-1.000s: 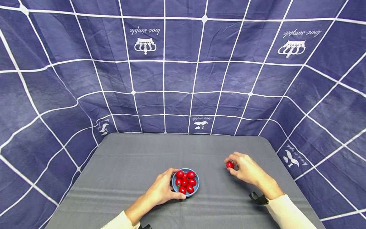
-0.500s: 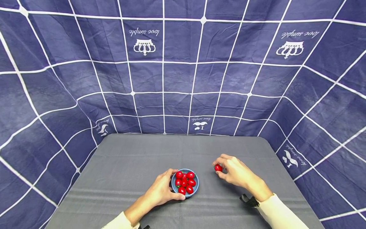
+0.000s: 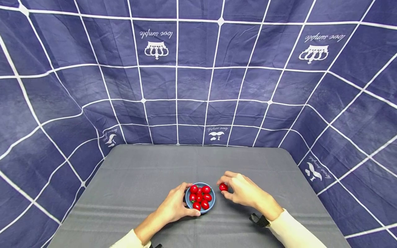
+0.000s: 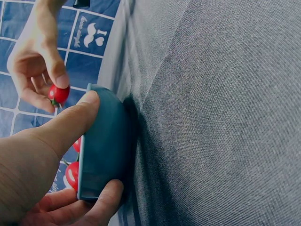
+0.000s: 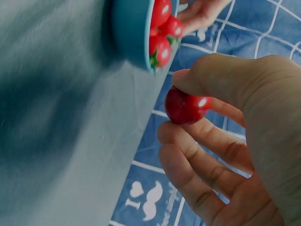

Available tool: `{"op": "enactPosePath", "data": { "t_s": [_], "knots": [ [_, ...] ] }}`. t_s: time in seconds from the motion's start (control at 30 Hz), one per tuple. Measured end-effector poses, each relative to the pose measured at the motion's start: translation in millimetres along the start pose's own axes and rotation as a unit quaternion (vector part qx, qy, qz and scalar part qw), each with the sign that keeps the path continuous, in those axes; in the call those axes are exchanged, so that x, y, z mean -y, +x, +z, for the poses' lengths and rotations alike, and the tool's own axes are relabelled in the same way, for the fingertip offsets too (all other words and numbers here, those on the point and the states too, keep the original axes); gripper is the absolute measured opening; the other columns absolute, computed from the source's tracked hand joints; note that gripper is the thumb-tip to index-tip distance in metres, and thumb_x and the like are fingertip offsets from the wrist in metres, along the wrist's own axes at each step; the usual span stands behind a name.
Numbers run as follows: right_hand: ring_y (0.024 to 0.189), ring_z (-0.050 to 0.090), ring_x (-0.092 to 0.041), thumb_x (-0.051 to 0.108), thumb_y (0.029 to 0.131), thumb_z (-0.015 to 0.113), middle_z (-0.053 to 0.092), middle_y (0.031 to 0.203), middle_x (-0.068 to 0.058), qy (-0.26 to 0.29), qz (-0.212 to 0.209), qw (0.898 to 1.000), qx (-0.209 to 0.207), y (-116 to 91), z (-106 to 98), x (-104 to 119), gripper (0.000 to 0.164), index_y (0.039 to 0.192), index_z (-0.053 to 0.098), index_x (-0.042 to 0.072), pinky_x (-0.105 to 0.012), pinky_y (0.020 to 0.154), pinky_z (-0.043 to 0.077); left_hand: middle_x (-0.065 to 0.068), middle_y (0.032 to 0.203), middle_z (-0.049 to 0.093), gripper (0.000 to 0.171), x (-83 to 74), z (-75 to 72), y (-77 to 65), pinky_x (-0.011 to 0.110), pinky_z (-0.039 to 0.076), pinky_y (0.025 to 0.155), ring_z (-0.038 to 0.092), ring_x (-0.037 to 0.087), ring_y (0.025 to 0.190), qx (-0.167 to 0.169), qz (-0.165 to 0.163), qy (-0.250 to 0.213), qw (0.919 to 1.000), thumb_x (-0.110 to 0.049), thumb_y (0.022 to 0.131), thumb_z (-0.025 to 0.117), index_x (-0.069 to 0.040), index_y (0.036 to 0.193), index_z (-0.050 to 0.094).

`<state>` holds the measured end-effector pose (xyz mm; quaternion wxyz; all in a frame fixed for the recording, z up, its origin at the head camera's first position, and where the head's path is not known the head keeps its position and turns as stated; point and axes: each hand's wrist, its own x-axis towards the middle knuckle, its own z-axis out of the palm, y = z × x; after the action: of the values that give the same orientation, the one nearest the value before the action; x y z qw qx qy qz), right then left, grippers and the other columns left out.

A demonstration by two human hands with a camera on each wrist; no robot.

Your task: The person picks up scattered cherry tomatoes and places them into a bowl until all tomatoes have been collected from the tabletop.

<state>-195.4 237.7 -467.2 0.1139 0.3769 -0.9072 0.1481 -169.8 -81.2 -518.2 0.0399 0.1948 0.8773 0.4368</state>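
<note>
A small blue bowl [image 3: 212, 207] with several cherry tomatoes [image 3: 199, 197] in it stands on the grey cloth. My left hand [image 3: 177, 202] grips the bowl from its left side, thumb near the front rim and fingers round the far side; the left wrist view shows the thumb on the bowl's wall [image 4: 106, 141]. Just right of the bowl, my right hand [image 3: 243, 189] pinches a single cherry tomato [image 5: 186, 106] between thumb and fingertips, raised above the cloth and apart from the bowl. Green stems show on some tomatoes in the bowl.
Grey cloth [image 3: 149, 165] covers the table, with creases toward the front. A blue curtain [image 3: 192, 82] with white grid lines rises behind it and along both sides. A black strap [image 3: 260, 220] sits at the right wrist, by a cream sleeve [image 3: 294, 230].
My right hand has moved left and slightly nearer with the cherry tomato, coming close to the bowl. The left hand and the bowl have stayed in place.
</note>
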Motion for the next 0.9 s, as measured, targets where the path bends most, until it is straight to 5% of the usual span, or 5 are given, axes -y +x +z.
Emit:
{"op": "enactPosePath", "data": {
  "t_s": [0.4,0.9],
  "knots": [
    [0.082,0.071,-0.007,0.015,0.095,0.094,0.070,0.103,0.009,0.018,-0.037,0.999,0.031,17.0,8.5,26.9,0.025,0.118,0.084,0.020,-0.017,0.076,0.057,0.024,0.147,0.072,0.101,0.5,0.1,1.7,0.021,0.067,0.080,0.077,0.019,0.102,0.012,-0.003,0.008,0.9999,-0.030,0.072,0.114,0.000,0.154,0.062],
    [0.089,0.076,-0.009,0.013,0.096,0.092,0.072,0.109,0.005,0.052,-0.093,0.994,0.021,25.1,14.1,46.3,0.028,0.123,0.084,0.018,-0.014,0.081,0.059,0.017,0.145,0.075,0.102,0.6,1.0,2.7,0.027,0.067,0.093,0.075,0.025,0.118,-0.002,0.007,0.051,0.9987,-0.035,0.070,0.115,-0.003,0.151,0.064]
  ]
}}
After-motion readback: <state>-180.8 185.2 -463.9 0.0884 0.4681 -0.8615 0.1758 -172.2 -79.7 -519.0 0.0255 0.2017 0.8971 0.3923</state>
